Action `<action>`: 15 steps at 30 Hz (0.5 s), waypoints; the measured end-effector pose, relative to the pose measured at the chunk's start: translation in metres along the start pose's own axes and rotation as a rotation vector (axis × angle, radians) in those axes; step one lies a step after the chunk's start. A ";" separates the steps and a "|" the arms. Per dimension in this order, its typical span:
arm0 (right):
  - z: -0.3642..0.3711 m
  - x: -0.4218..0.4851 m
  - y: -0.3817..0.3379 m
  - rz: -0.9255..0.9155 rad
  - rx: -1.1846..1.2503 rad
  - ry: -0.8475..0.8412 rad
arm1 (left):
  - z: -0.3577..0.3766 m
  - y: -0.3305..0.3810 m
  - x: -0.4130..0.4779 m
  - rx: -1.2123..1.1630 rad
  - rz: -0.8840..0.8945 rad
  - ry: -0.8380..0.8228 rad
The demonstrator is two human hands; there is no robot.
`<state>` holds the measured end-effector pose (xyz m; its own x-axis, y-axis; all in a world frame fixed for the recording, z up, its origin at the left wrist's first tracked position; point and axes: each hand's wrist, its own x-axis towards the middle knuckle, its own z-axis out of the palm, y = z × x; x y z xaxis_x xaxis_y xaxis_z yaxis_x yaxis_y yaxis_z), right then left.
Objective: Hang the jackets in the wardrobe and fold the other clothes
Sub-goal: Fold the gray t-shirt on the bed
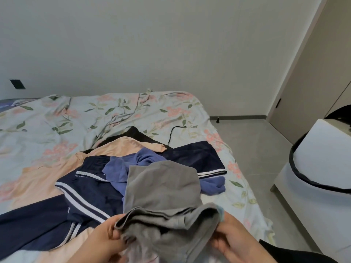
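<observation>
The gray garment (163, 188) was held bunched low over the near side of the bed (57, 120), the left hand (102, 242) and right hand (233, 240) each with a closed grip on one end, while navy striped shorts (91, 190), a blue garment (121, 168) and a peach cloth (47, 179) lay strewn just behind it.

The soft grey knit garment (161, 188) is plain mid-grey. The crumpled navy sports shorts (91, 192) carry white stripes along their hems and sides. The bunched periwinkle-blue cloth top (119, 168) is plain, and so is the flat peach fabric garment (47, 179). The rumpled cotton bed sheet (47, 118) is pale, printed with pink blossoms and green leaves.
</observation>
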<state>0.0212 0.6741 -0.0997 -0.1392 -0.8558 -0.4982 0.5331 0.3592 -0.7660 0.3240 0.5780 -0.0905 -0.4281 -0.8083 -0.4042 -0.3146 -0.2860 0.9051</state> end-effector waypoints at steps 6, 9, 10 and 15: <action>0.004 0.025 -0.017 -0.161 -0.485 0.159 | -0.018 0.007 0.017 0.735 0.306 0.243; 0.007 0.052 -0.032 -0.207 -0.452 0.117 | -0.021 0.023 0.034 0.489 0.338 0.263; 0.008 0.063 -0.038 -0.198 -0.416 0.114 | -0.023 0.028 0.043 0.382 0.239 0.230; 0.030 0.129 -0.063 -0.129 -0.387 0.220 | -0.030 0.048 0.098 0.074 0.025 0.360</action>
<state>-0.0052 0.5299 -0.1033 -0.3804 -0.8182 -0.4311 0.1547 0.4033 -0.9019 0.2928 0.4699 -0.0828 -0.1147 -0.9476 -0.2980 -0.3742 -0.2367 0.8967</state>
